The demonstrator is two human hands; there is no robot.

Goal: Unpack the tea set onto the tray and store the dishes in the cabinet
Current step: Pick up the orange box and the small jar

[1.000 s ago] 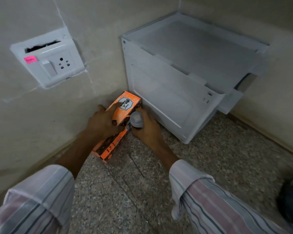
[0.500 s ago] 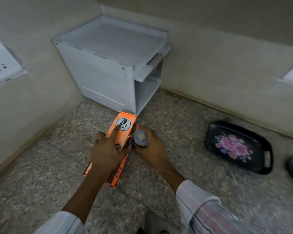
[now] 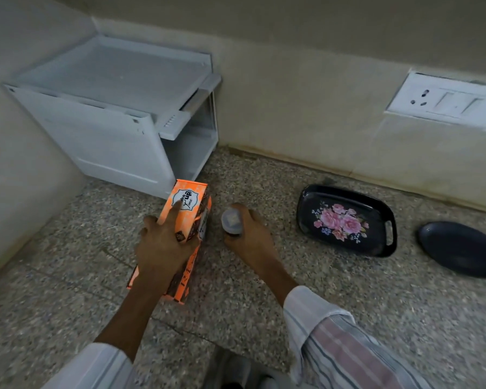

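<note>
Orange box (image 3: 193, 213) under L hand (image 3: 163, 248) grip; grey cup (image 3: 231, 220) in R hand (image 3: 251, 237).

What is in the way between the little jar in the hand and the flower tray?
Nothing I can see. Only bare floor lies between the jar in the right hand and the tray. The orange box is on the jar's other side.

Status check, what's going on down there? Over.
Left hand grips orange box. Right hand holds small round container. Floral tray bare, nothing in the way.

One each: box (image 3: 190, 196), jar (image 3: 231, 220), tray (image 3: 378, 217), plate (image 3: 460, 248), cabinet (image 3: 110, 136).
</note>
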